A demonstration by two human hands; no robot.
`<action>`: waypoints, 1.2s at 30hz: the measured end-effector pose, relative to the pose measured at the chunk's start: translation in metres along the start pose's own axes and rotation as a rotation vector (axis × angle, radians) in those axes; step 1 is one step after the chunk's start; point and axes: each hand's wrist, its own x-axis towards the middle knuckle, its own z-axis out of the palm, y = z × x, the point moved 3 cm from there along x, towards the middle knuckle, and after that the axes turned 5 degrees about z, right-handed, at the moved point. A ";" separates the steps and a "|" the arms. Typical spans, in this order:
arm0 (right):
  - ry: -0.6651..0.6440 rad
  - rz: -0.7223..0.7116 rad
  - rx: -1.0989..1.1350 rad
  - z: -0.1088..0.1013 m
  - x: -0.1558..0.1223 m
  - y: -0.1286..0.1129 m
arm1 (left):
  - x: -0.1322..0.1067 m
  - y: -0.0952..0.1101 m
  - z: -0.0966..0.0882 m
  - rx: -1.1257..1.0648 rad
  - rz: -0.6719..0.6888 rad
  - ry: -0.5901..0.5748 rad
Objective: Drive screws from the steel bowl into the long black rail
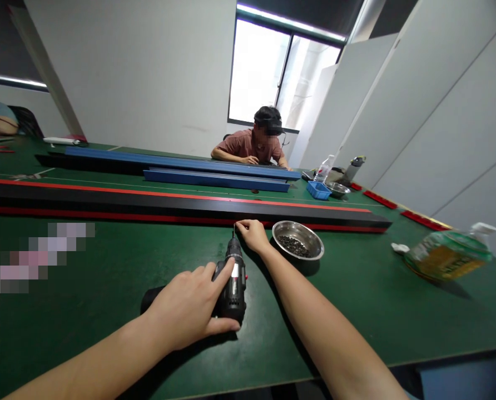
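My left hand (189, 303) is wrapped around a black cordless drill (233, 286), which lies low over the green table with its bit pointing away from me. At the bit's tip, the thumb and fingers of my right hand (254, 235) are pinched together; whatever sits between them is too small to make out. Just beyond the fingertips runs a long black bar with red edges (181, 208), its near side close to the bit. A steel bowl (320, 244) with many small dark screws (293, 246) stands right of my right hand.
Blue long profiles (214, 179) lie farther back, before a seated person (256, 147). A blue basket (318, 190) and bottles (352, 169) stand at the back right. A big plastic jug (450, 255) lies on its side at the right. Another person's arm shows at far left.
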 end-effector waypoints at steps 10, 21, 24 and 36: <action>-0.049 -0.032 0.004 0.000 0.000 0.001 | 0.000 -0.001 0.002 -0.009 0.007 0.012; -0.052 -0.059 -0.060 -0.002 -0.005 -0.010 | 0.000 -0.001 0.001 -0.004 0.013 0.018; -0.040 -0.070 -0.076 -0.003 -0.007 -0.012 | 0.000 -0.001 0.001 -0.005 0.012 0.015; -0.008 -0.027 0.073 -0.001 -0.004 -0.006 | -0.002 -0.002 0.000 -0.012 0.010 0.013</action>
